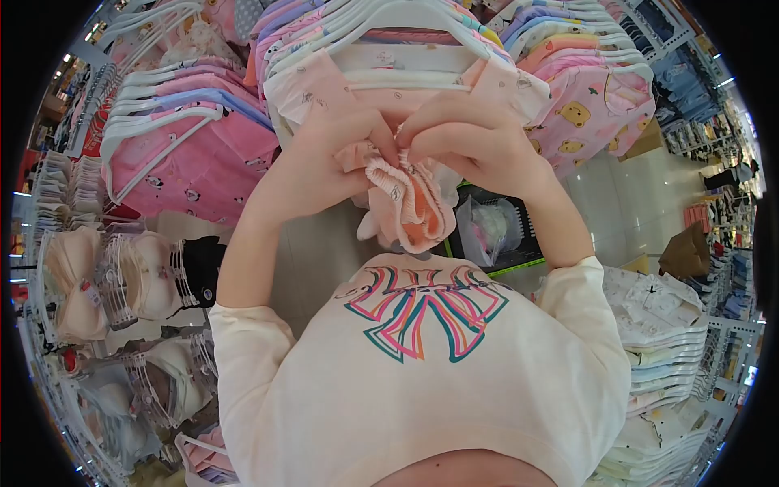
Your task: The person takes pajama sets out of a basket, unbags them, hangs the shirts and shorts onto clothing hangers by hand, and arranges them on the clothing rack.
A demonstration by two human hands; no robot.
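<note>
Both my hands pinch a bunched peach garment with a gathered elastic waistband (410,207) in front of my chest. My left hand (329,162) grips it from the left, fingers curled in toward the middle. From the other side, my right hand (479,146) closes thumb and fingers on its upper edge. The two hands nearly meet. Just behind them hangs a peach printed top (324,85) on a white hanger (402,16). Folds hide the garment's full shape, and my fingertips are partly covered by the cloth.
Pink pajamas (191,162) hang at the left, and pink bear-print pajamas (580,105) at the right. Below, a dark crate (519,243) holds a clear plastic bag (487,227). Bras (73,284) line the left rack; pale hanging clothes (653,312) stand at right. A brown bag (686,252) sits farther right.
</note>
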